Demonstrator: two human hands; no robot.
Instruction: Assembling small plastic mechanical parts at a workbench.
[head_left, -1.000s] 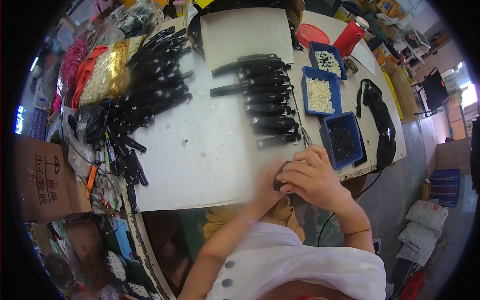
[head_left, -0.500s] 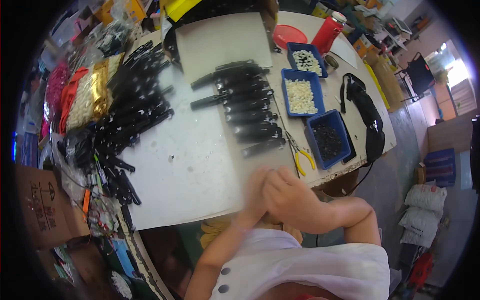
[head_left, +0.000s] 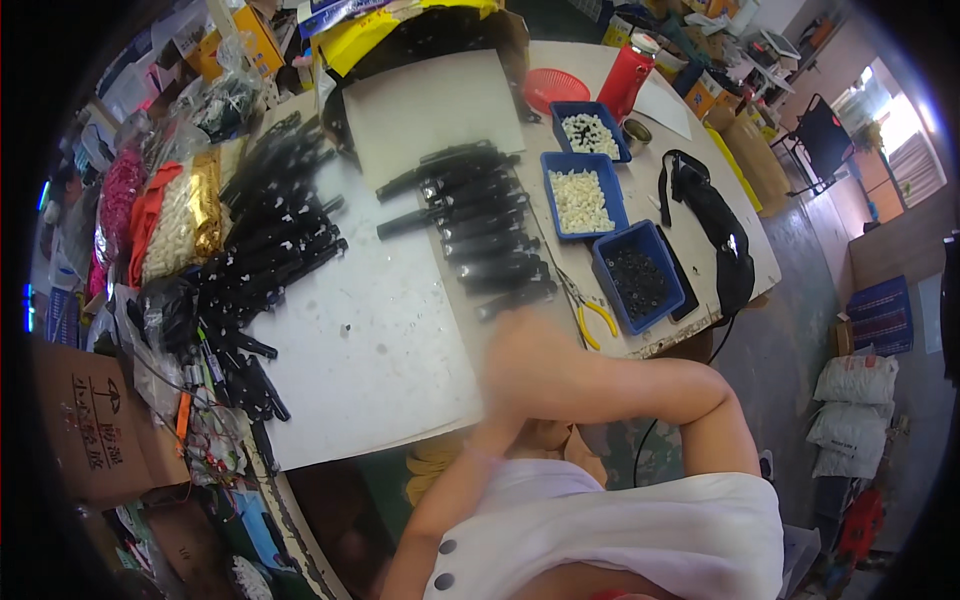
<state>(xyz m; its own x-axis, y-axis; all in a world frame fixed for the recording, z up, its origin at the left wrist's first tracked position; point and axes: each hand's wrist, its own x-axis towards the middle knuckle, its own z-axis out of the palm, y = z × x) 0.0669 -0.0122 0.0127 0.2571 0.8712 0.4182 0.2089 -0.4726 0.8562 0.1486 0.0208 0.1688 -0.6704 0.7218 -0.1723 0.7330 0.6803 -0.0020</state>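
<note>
My right hand (head_left: 535, 360) is smeared by motion at the near edge of the white table sheet (head_left: 360, 400). My left hand (head_left: 503, 405) lies mostly behind it, fingers hidden, so whether either holds anything is unclear. Just beyond them runs a row of black tube-shaped pieces (head_left: 490, 243), laid side by side. One longer black piece (head_left: 408, 222) sticks out to the left of that row. Yellow-handled pliers (head_left: 597, 320) lie right of my hands, beside a blue bin of small black parts (head_left: 600, 262).
Two more blue bins (head_left: 622, 215) hold small white pieces. Behind them stand a red flask (head_left: 630, 78) and a red basket (head_left: 556, 88). A black strap-like pouch (head_left: 725, 235) lies at right. Heaped black pieces (head_left: 280, 245) cover the table's left, beside a cardboard box (head_left: 105, 420).
My right hand has moved slightly up and left, now covering most of my left hand. The whole view has shifted a little; the row of black pieces looks the same.
</note>
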